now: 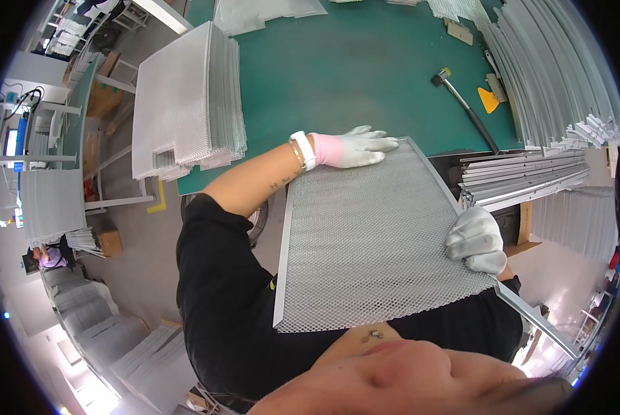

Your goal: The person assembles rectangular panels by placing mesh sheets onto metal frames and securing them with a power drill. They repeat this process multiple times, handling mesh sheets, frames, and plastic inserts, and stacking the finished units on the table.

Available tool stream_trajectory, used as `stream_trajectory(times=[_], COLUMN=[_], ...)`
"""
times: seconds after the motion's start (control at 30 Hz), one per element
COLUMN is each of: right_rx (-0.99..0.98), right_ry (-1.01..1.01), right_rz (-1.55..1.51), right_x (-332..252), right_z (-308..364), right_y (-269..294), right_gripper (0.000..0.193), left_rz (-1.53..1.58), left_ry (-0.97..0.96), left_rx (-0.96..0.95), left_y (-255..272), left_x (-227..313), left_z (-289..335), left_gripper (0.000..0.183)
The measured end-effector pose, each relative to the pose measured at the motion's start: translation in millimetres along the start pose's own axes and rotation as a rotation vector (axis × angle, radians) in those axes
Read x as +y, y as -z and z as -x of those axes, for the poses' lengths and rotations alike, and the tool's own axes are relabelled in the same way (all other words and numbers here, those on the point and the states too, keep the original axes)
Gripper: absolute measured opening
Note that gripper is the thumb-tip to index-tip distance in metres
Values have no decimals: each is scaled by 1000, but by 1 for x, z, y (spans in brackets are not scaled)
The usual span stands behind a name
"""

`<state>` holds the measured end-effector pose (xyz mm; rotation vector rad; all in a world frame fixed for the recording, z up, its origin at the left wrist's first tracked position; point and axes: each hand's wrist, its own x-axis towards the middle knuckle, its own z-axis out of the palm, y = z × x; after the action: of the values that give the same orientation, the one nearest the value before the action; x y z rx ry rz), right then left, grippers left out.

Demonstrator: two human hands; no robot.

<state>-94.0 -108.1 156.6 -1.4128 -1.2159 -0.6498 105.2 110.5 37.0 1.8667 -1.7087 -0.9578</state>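
Expanded-metal mesh panel [372, 235], silver and roughly rectangular, lies in front of the person's torso, its far end at the near edge of the green desk [331, 83] and its near end close to the chest. A narrow metal edge strip [283, 277] runs along its left side. Along the right side lies another, the right edge strip [431, 169]; beyond the right hand [476, 241], a length of strip juts out past the panel's near right corner. Whether it is all one piece cannot be told, since that hand covers the middle.

The left hand [358, 149], in a white glove with a pink cuff, rests on the panel's far end with its grip spread flat, fingers extended and nearly together. A white wristband [302, 150] sits just above the cuff. The right hand, also in a white glove, has its grip curled into a fist around the panel's right edge.

On the desk, to the left, stands a stack of mesh panels [175, 97] overhanging the edge. Toward the right lie a black-handled mallet [472, 113] and, just beside it, a yellow triangular scraper [488, 100]. Farther right are piled long grey metal strips [552, 69], with a bundle of metal channels [524, 178] nearer the person.
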Motion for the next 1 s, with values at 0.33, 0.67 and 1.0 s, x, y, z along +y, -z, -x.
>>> stream_trajectory(times=[0.33, 0.67, 1.0], right_rx=[19, 112, 323], right_ry=[5, -98, -163], right_rz=[19, 4, 116], right_x=[7, 50, 80], right_z=[-3, -32, -63], right_y=[2, 34, 26], right_gripper=[27, 19, 31], left_rz=[103, 641, -98], left_ry=[375, -301, -558], left_rx=[189, 483, 1479], left_y=[27, 65, 27], left_x=[37, 102, 156], left_z=[-10, 140, 116], left_gripper=[47, 55, 39])
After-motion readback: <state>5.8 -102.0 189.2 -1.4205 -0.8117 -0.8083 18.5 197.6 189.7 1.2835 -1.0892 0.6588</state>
